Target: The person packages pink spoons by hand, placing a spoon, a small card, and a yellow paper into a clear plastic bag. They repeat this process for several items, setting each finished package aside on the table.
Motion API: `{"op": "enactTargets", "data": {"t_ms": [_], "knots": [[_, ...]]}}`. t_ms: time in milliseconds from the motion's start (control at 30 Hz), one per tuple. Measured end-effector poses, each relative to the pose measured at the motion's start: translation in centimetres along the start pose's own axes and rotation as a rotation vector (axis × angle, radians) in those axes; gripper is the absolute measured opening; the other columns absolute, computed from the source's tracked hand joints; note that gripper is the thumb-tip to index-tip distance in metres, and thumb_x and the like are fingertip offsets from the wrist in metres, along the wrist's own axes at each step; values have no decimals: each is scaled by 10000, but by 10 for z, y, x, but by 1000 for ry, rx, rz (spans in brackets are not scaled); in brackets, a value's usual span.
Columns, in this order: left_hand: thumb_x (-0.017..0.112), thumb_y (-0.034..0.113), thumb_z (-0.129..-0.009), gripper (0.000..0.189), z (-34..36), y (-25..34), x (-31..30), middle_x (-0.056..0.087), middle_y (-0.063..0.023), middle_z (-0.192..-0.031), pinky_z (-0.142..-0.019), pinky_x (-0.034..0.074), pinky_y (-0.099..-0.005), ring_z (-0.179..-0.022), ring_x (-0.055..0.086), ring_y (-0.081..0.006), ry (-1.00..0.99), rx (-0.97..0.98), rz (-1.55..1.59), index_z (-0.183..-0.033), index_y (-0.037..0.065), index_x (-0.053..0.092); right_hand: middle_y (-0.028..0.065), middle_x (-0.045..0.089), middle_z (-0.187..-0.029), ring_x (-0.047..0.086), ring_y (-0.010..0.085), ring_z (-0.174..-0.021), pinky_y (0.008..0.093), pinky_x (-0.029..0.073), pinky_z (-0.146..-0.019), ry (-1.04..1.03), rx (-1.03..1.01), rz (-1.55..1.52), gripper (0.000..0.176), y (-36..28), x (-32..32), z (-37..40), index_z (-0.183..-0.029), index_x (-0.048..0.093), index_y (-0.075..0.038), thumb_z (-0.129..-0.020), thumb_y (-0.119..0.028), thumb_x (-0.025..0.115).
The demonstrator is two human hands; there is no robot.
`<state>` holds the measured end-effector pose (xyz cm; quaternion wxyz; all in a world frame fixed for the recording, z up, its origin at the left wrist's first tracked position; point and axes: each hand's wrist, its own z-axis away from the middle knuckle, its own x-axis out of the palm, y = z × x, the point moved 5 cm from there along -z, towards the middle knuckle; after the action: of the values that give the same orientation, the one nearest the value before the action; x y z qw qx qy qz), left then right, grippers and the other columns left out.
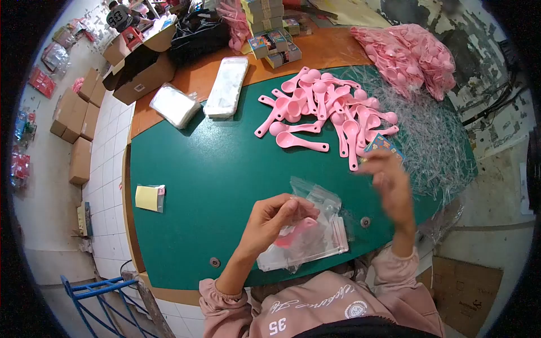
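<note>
My left hand is closed, thumb against fingers, on the edge of a clear plastic bag. A pink measuring spoon shows through the plastic just below those fingers. Under it lies a stack of clear bags near the table's front edge. My right hand is smeared by motion, over the table beside a colourful printed card. Its fingertips overlap the card's lower edge in this view, and what they hold, if anything, I cannot tell. Beyond spreads a heap of pink spoons.
Crumpled clear plastic wrappers cover the right side of the green table. At the back stand a large bag of pink spoons and bundled cards. Two packs of bags and a small yellow-carded packet lie leftward.
</note>
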<state>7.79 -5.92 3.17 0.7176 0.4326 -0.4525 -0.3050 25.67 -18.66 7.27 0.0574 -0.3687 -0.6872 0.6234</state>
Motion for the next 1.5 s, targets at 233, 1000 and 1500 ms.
{"op": "enactTargets", "data": {"t_ms": [233, 1000, 1500], "knots": [[421, 228, -923, 310, 0, 6, -3, 634, -165, -908, -679, 511, -293, -779, 630, -209, 21, 26, -8, -955, -44, 566, 148, 554, -951, 509, 312, -902, 389, 391, -804, 318, 249, 819, 329, 81, -76, 5, -1006, 553, -25, -724, -167, 643], [477, 121, -899, 253, 3, 5, 2, 623, -121, -962, -788, 479, -244, -911, 593, -155, -36, -10, -116, -1041, -70, 563, 93, 601, -752, 571, 151, -649, 247, 431, -566, -26, 48, 263, 157, -62, -2, -14, -920, 619, -23, -786, -12, 538], [508, 151, -887, 243, 4, 5, -3, 641, -65, -863, -717, 478, -222, -785, 575, -79, -17, 47, -162, -1021, -34, 592, 97, 575, -755, 580, 237, -655, 314, 450, -572, -289, -242, 393, 231, -86, 19, -13, -951, 622, -74, -729, -17, 596]]}}
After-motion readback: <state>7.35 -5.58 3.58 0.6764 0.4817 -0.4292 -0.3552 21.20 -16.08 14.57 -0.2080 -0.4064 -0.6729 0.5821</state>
